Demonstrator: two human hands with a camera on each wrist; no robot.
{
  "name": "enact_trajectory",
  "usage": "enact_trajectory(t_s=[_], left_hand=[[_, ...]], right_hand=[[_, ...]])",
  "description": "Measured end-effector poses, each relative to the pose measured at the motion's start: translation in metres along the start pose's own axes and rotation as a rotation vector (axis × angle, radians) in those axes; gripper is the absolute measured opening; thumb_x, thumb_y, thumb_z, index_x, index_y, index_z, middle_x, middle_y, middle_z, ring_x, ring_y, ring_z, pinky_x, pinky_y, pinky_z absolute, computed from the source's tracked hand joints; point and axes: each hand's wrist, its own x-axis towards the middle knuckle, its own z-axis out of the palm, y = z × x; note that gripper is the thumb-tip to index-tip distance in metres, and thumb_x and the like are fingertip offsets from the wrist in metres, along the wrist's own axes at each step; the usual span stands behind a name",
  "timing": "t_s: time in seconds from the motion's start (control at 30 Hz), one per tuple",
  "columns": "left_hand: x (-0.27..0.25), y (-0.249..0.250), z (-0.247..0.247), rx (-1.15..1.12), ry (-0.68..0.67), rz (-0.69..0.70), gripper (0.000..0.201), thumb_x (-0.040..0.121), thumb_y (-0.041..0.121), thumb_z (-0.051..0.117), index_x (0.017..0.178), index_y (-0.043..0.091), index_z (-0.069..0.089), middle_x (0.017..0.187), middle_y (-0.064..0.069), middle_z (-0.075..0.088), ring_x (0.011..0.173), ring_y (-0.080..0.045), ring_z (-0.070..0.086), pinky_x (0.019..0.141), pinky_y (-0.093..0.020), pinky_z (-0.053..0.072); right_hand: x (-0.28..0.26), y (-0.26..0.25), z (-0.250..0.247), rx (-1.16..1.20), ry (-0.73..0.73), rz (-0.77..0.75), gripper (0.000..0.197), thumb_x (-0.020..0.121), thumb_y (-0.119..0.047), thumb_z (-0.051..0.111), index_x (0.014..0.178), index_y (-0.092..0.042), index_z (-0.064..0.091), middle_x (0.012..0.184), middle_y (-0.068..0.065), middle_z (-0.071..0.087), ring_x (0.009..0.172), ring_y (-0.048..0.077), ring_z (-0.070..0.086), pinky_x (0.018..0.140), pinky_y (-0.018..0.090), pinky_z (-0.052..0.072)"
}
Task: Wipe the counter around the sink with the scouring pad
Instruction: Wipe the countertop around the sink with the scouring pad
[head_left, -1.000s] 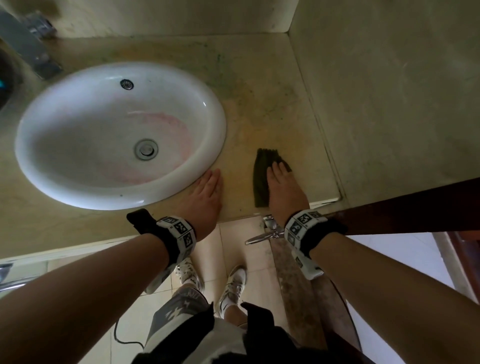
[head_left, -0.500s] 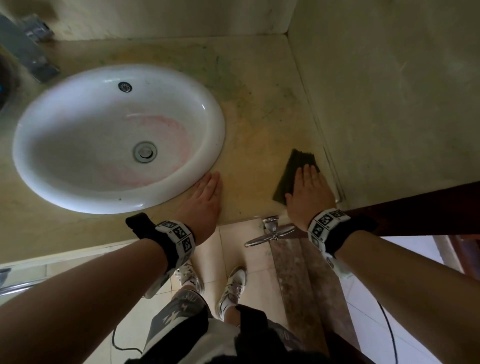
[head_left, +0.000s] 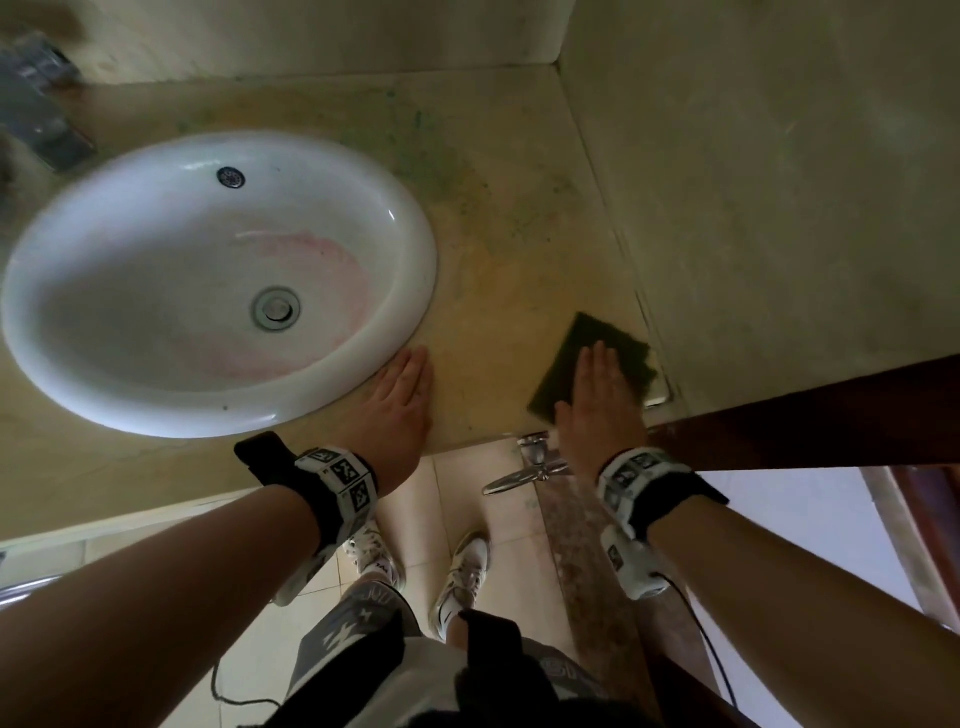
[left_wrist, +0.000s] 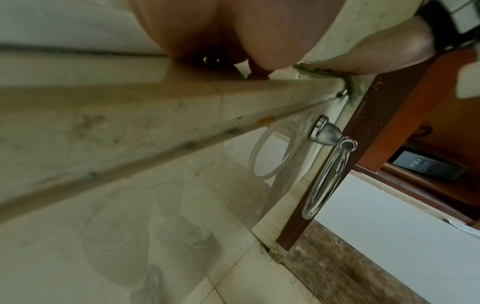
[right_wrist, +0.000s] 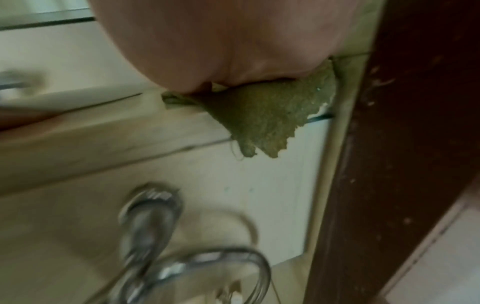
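Fingers (head_left: 602, 358) of the right hand (head_left: 597, 400) are laid flat on a dark green, frayed scouring pad (head_left: 558, 374) at the worktop (head_left: 519, 249) corner; left hand (head_left: 395, 400) fingers are spread flat beside the sink (head_left: 410, 312).

- The right hand (right_wrist: 221, 41) pressed down on the green pad (right_wrist: 267, 115).
- A ragged corner of the pad hung over the desk (right_wrist: 103, 131) edge.
- A dark wooden frame (right_wrist: 405, 144) stood just beside the pad.
- A blurred chrome ring (right_wrist: 166, 242) hung below the desk.
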Motion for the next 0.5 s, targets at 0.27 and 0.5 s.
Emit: enact_trajectory(t_s=[0.27,0.5], left_hand=[[0.002,-0.002,-0.005,-0.044,-0.008,-0.015,0.06,0.101,0.021,0.032,0.151,0.003,0.004,0.16,-0.012,-0.003,0.148,-0.025,-0.004,0.116,-0.029,-0.009],[0.003,-0.005,-0.029,-0.043,-0.097,-0.009,0.058,0.102,0.019,0.032,0.152,0.004,0.006,0.16,-0.009,-0.002,0.148,-0.021,-0.002,0.121,-0.029,-0.001]], right_hand=[[0.055,0.004,-0.023,0.117,0.014,0.075,0.071,0.099,-0.038,0.024,0.152,-0.001,-0.006,0.16,0.016,-0.009,0.149,0.029,-0.005,0.122,0.04,0.003],[0.002,-0.087,-0.015,0.075,0.138,-0.516,0.06,0.1,-0.022,0.038,0.153,-0.009,0.014,0.161,0.009,0.01,0.149,0.026,0.01,0.12,0.036,0.01]])
